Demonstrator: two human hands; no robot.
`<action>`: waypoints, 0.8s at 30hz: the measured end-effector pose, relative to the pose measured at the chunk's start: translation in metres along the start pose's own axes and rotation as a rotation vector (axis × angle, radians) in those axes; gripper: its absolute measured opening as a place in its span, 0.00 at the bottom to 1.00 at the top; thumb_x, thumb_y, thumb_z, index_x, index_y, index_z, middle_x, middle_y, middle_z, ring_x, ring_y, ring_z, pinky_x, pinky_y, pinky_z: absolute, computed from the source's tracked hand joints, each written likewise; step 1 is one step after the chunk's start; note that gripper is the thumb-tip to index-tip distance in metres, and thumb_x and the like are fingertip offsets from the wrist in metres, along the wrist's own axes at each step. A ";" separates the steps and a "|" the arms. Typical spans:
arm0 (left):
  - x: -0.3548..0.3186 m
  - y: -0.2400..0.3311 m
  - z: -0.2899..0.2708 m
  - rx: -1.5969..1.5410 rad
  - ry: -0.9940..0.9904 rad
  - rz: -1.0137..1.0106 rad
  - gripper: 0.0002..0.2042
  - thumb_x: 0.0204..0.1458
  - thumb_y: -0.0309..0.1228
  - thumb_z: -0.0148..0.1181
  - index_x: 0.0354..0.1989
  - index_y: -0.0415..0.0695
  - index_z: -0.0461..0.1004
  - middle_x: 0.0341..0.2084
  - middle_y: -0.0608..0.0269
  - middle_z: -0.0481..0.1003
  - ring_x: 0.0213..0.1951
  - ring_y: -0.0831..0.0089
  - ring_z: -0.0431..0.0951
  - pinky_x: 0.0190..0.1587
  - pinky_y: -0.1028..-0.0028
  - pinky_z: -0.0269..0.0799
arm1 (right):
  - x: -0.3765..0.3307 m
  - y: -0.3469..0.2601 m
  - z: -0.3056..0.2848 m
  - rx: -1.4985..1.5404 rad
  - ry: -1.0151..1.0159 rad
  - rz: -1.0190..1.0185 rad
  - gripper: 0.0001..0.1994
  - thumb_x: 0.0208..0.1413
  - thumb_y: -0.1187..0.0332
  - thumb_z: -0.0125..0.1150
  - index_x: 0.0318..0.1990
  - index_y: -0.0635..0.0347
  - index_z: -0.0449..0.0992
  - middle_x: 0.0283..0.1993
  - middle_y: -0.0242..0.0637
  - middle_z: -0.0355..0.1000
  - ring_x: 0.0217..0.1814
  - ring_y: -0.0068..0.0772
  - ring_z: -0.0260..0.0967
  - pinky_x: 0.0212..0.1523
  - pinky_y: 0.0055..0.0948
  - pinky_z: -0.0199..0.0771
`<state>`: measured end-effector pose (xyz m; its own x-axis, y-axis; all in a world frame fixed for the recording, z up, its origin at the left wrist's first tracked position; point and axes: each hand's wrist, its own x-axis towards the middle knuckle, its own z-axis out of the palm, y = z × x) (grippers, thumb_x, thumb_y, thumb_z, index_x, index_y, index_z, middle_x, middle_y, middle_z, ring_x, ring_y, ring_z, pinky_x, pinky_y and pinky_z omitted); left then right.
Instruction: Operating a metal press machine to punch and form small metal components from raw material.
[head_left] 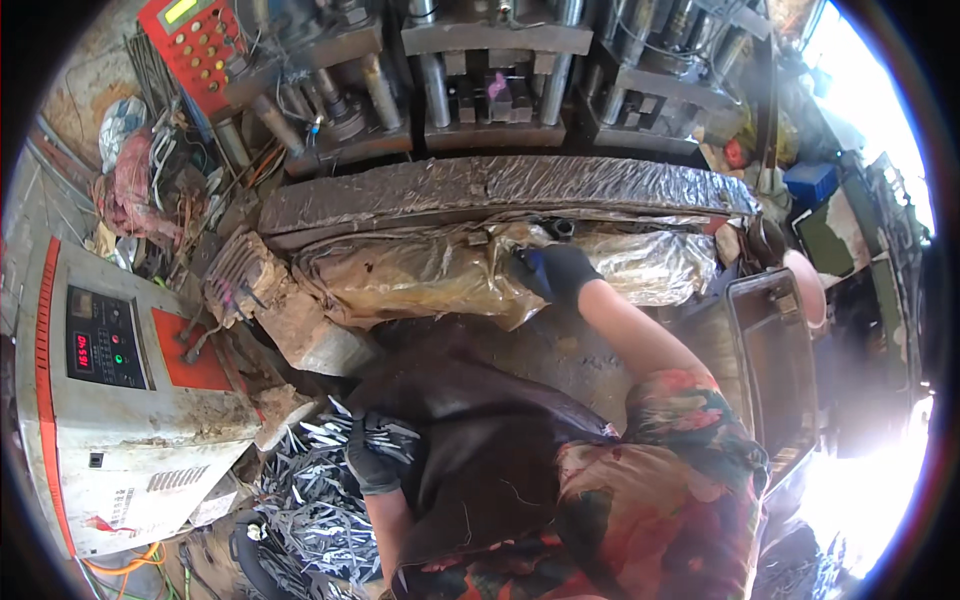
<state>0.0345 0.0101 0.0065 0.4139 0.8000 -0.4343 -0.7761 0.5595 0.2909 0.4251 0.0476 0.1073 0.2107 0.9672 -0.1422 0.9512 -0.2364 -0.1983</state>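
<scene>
Steel dominates my feed: I count three presses, one plastic-wrapped ledge, one white cabinet, one heap of strips. Two hands, well apart: the right hand at the ledge, grip unclear to me; the left hand, at the heap's edge, closed round one bunch of strips.

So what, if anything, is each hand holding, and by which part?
The left hand seems to grip some metal strips, though by which part is unclear. Whether the right hand holds anything cannot be told.
</scene>
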 end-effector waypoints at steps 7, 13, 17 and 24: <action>0.002 -0.011 0.020 0.144 0.010 0.031 0.14 0.60 0.38 0.47 0.21 0.49 0.66 0.17 0.63 0.68 0.25 0.64 0.72 0.35 0.61 0.71 | -0.001 0.080 -0.018 1.502 -0.010 0.078 0.21 0.59 0.49 0.51 0.41 0.60 0.75 0.33 0.39 0.77 0.30 0.30 0.75 0.31 0.30 0.75; 0.011 -0.014 0.017 0.266 -0.009 0.034 0.14 0.59 0.39 0.46 0.22 0.50 0.65 0.17 0.66 0.67 0.25 0.65 0.72 0.35 0.62 0.70 | 0.033 0.216 -0.064 1.760 0.521 0.253 0.24 0.58 0.45 0.53 0.38 0.60 0.74 0.29 0.35 0.73 0.27 0.27 0.71 0.27 0.27 0.71; 0.016 -0.019 0.027 0.239 0.071 -0.004 0.13 0.58 0.40 0.47 0.22 0.51 0.65 0.18 0.70 0.66 0.24 0.68 0.69 0.34 0.65 0.69 | 0.072 0.275 -0.071 1.968 0.612 0.412 0.26 0.57 0.42 0.52 0.36 0.60 0.71 0.25 0.33 0.70 0.20 0.22 0.63 0.22 0.21 0.67; 0.039 -0.025 0.023 0.418 0.143 0.142 0.11 0.58 0.38 0.48 0.26 0.48 0.70 0.23 0.65 0.72 0.29 0.69 0.73 0.37 0.67 0.70 | 0.116 0.312 -0.075 1.927 0.691 0.405 0.26 0.59 0.40 0.47 0.39 0.57 0.70 0.25 0.36 0.70 0.19 0.25 0.63 0.19 0.21 0.65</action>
<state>0.0803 0.0323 0.0017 0.2247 0.8536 -0.4700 -0.5501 0.5093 0.6619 0.7628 0.0934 0.1019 0.7640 0.6083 -0.2151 -0.4556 0.2726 -0.8474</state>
